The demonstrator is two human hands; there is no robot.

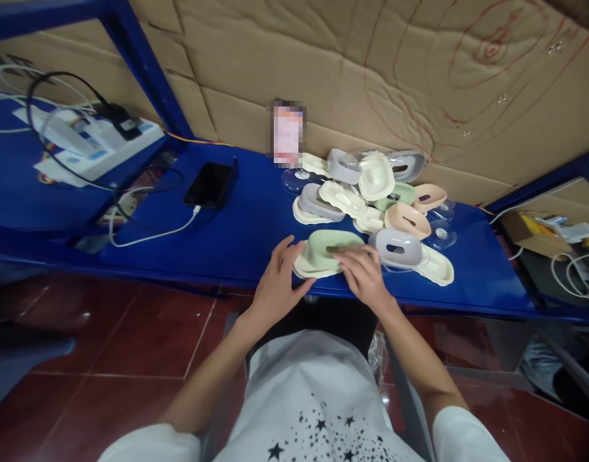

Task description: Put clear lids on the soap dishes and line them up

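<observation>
A pale green oval dish with a slot (335, 247), which looks like a soap dish, sits on a cream tray (308, 269) at the front edge of the blue table. My left hand (278, 285) grips the tray's left end, thumb low and fingers above. On the other side, my right hand (365, 273) has its fingers closed on the right end of the green dish; its fingertips partly cover the slot. Close to the right hand lies a grey slotted dish (399, 249), with a cream tray (437, 265) beside it.
Behind my hands is a pile of cream, grey, green and peach dishes (407, 219) with clear plastic lids (440, 235). A black phone (210, 185) on a white cable lies left. A power strip (102, 154) stands further left. Cardboard (237, 70) backs the blue table (256, 205).
</observation>
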